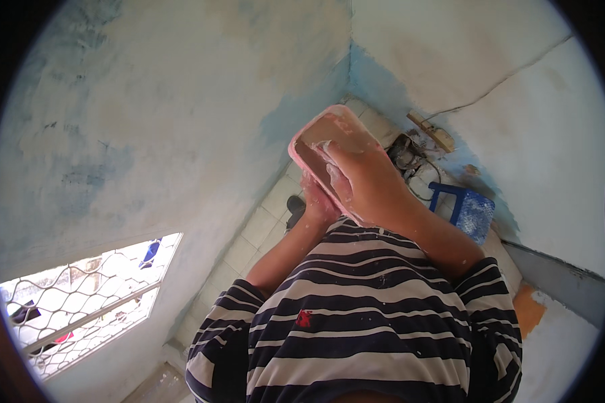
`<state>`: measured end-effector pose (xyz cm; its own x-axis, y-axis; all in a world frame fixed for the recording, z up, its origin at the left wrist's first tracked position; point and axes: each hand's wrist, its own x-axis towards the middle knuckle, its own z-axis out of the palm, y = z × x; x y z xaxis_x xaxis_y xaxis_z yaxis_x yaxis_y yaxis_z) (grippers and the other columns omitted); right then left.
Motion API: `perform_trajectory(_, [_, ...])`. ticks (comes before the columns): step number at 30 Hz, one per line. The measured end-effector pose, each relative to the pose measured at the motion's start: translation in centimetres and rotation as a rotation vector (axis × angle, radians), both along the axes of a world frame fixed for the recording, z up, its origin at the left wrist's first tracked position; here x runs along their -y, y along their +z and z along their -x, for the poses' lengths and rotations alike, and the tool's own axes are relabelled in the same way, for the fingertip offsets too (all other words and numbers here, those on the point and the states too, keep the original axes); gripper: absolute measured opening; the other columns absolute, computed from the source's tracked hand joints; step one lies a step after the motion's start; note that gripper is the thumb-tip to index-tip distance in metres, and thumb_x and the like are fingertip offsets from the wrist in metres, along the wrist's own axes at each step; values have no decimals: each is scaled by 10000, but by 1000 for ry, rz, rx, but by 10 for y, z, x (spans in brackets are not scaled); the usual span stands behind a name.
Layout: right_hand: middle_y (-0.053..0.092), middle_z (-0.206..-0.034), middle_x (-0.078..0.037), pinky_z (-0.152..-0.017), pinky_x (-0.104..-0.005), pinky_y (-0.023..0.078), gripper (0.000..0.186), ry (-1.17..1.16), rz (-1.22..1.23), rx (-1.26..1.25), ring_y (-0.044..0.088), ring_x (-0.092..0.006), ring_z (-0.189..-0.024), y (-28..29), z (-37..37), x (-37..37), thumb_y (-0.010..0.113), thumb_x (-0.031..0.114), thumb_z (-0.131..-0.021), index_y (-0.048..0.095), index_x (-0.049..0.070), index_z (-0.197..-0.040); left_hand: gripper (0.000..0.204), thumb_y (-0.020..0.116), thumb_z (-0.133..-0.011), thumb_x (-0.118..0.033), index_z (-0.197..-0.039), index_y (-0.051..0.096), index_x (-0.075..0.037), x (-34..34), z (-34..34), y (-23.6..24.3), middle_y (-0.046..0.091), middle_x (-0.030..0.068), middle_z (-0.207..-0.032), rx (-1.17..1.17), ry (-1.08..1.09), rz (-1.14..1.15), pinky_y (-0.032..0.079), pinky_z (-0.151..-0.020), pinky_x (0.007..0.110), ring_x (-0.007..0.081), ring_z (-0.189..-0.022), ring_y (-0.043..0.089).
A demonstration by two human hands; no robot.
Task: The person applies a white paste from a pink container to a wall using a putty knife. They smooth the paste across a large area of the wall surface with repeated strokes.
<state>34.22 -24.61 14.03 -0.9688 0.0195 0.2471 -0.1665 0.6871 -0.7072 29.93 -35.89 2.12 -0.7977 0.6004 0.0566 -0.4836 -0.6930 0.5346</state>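
A rectangular pink-edged container [360, 127], smeared with pale paste, is held up in front of my striped shirt. My left hand [318, 201] grips its lower left side from underneath. My right hand [361, 179] lies over its brownish face with fingers curled and white paste on them; whatever those fingers may hold is hidden.
Patchy white-and-blue walls [87, 127] meet in a corner above a tiled floor [242, 245]. A grilled window [94, 295] is at lower left. On the right stand a paint-spattered blue stool [476, 213], a wooden piece [430, 127] and dark clutter [403, 153] with a cable.
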Motion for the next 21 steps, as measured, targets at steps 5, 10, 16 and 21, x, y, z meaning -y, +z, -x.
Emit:
perform_trajectory(5, [621, -819, -203, -745, -480, 449, 220, 52, 30, -26, 580, -419, -814, -8, -10, 3, 592, 64, -815, 586, 4, -1027, 547, 358, -980, -506, -1330, 454, -97, 6, -13, -10, 546, 93, -1271, -202, 147, 109, 471, -975, 390, 241, -1167, 544])
perform_trajectory(10, [622, -823, -194, -737, -481, 447, 233, 58, 60, -8, 579, -413, -823, -17, -16, 8, 595, 71, -811, 583, 34, -1041, 636, 405, -941, -574, -1361, 427, -96, 14, -4, -27, 543, 106, -1266, 2, 123, 240, 469, -984, 406, 258, -1172, 540])
perform_trajectory(16, [611, -1024, -186, -779, -337, 476, 314, 101, 316, 134, 604, -304, -855, -26, -6, -20, 560, 32, -853, 546, -5, -1165, 493, 384, -985, -467, -1289, 482, -92, 14, -11, -3, 564, 107, -1228, -68, 49, -84, 497, -937, 401, 245, -1110, 567])
perform_trajectory(21, [594, -1060, -27, -858, -222, 457, 428, 209, 792, 206, 535, -65, -934, -45, 4, -34, 518, -14, -905, 454, -53, -1327, 642, 407, -934, -576, -1355, 432, -91, 18, -4, -11, 528, 136, -1296, 95, -24, -33, 484, -978, 438, 280, -1152, 554])
